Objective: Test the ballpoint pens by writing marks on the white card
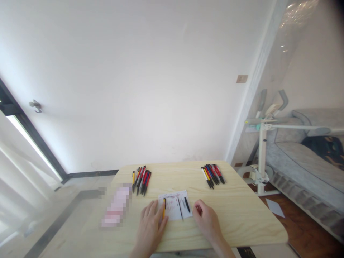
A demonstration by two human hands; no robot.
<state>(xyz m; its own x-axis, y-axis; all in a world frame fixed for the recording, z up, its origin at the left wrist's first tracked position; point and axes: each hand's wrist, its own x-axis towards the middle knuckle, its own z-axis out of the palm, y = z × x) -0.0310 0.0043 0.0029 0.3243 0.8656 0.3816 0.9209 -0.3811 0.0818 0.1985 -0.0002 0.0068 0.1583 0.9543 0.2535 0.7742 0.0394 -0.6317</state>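
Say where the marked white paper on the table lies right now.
In the head view, the paper lies near the middle of the table's nearer half, between the left hand and right hand.

2 pen bunches (141,181) (213,175), 1 yel. barrel (164,208), 1 blk. pen pc. (187,204), 1 refill (180,208), 2 hands (150,223) (208,219).

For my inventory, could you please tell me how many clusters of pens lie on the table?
2: the left cluster lies toward the far left of the table, the right cluster toward its far right. Neither is hidden.
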